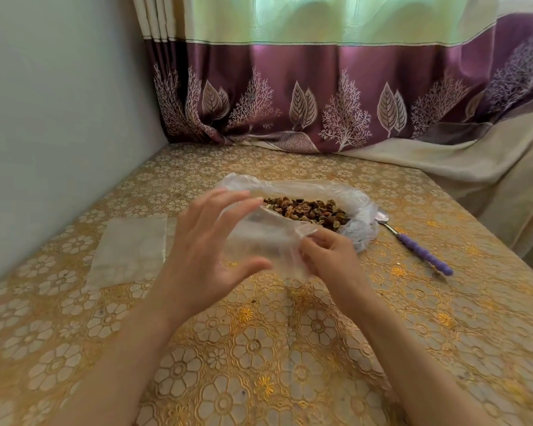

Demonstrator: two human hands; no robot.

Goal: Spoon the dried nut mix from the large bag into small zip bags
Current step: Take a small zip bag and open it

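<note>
A flat stack of clear small zip bags [130,252] lies near the left edge of the table, which is covered in a gold floral lace-patterned cloth [259,348]. Just right of the stack, the left hand [211,241] is raised with fingers spread and relaxed, gripping nothing, its fingertips against a single clear small zip bag [259,241]. The right hand [330,256] pinches that bag's right side. Behind them, toward the table's middle, the large crumpled clear plastic bag [336,192] lies open, showing the brown dried nut mix [308,210]. A metal spoon with a purple beaded handle [422,250] rests beside the large bag, toward the right edge.
</note>
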